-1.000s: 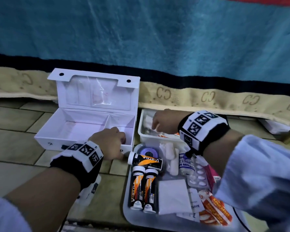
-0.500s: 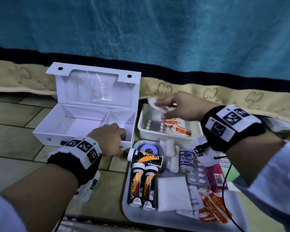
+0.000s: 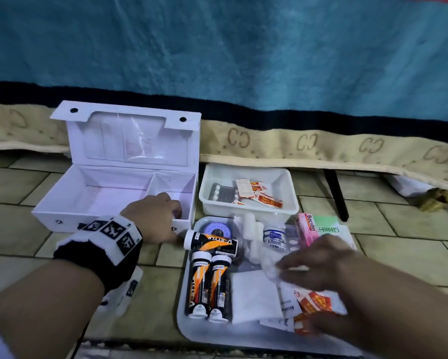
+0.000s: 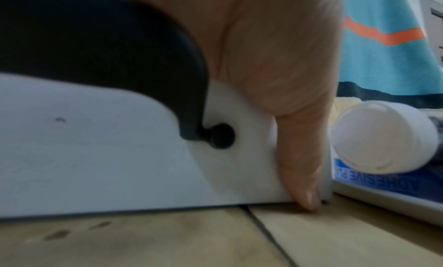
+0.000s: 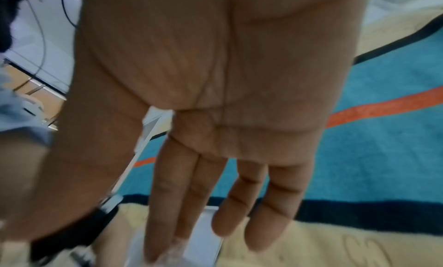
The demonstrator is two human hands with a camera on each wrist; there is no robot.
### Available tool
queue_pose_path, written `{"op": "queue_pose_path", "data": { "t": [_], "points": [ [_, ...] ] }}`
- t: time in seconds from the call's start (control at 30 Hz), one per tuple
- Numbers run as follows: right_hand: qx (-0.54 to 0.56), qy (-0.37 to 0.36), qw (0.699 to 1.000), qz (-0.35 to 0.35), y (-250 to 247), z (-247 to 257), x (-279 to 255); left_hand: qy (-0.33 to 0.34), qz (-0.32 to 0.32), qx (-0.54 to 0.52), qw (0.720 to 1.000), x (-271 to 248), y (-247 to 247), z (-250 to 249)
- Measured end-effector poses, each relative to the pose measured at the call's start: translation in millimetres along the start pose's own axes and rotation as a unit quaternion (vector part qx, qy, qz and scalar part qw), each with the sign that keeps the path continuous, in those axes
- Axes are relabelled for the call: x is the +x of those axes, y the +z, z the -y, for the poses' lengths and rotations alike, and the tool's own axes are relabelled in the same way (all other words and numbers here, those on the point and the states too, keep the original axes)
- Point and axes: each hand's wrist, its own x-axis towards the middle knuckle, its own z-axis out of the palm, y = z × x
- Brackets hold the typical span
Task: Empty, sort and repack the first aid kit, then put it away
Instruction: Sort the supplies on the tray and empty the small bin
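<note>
Meanwhile right hand flat over tray, fingers straight

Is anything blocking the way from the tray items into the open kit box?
Nothing visible inside: both compartments of the kit box look bare and its lid stands up. Only the left hand grips the front wall nearest the tray.
</note>
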Motion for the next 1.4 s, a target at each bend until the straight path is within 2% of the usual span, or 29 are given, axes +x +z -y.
{"op": "queue_pose_path", "data": {
  "t": [0.07, 0.13, 0.2, 0.37, 0.47, 0.67, 0.83, 0.87, 0.93, 1.0, 1.03, 1.1, 1.2, 1.4],
  "points": [
    [-0.020, -0.036, 0.998, -0.036, 15, 15, -8, -0.002, 0.001, 0.002, 1.000, 0, 0, 0],
    [-0.034, -0.040, 0.998, -0.029, 32, 22, -2, -0.003, -0.001, 0.004, 1.000, 0, 0, 0],
    [-0.036, -0.021, 0.999, -0.005, 47, 20, 4, -0.005, -0.001, 0.005, 1.000, 0, 0, -1],
    [-0.028, -0.007, 0.999, -0.024, 69, 21, 8, -0.006, -0.004, 0.005, 1.000, 0, 0, -1],
    [0.007, -0.004, 0.998, -0.068, 70, 22, 11, -0.007, -0.003, 0.004, 1.000, 0, 0, -1],
    [-0.032, 0.031, 0.997, -0.060, 80, 18, 18, -0.007, -0.002, 0.005, 1.000, 0, 0, -1],
    [0.010, 0.023, 1.000, 0.000, 48, 21, 27, -0.008, 0.001, 0.005, 1.000, 0, 0, -1],
    [0.039, 0.030, 0.999, -0.013, 35, 21, 30, -0.008, 0.003, 0.005, 1.000, 0, 0, -2],
    [0.048, 0.053, 0.994, -0.082, 4, 21, 42, -0.009, 0.005, 0.000, 1.000, 0, -1, -2],
    [0.023, 0.087, 0.986, -0.141, -23, 16, 65, -0.007, 0.010, -0.004, 1.000, -1, -1, -2],
    [0.009, 0.105, 0.983, -0.149, -31, 11, 82, -0.007, 0.012, -0.005, 1.000, -1, -2, -2],
    [-0.026, 0.131, 0.984, -0.121, -39, -2, 121, -0.007, 0.013, -0.006, 1.000, -2, -3, -2],
    [-0.093, 0.117, 0.989, -0.018, -33, -10, 173, -0.006, 0.010, -0.008, 1.000, -3, -3, -3],
    [-0.163, 0.102, 0.975, 0.112, 9, -32, 243, -0.006, 0.011, -0.010, 1.000, -3, -3, -2]
  ]
}}
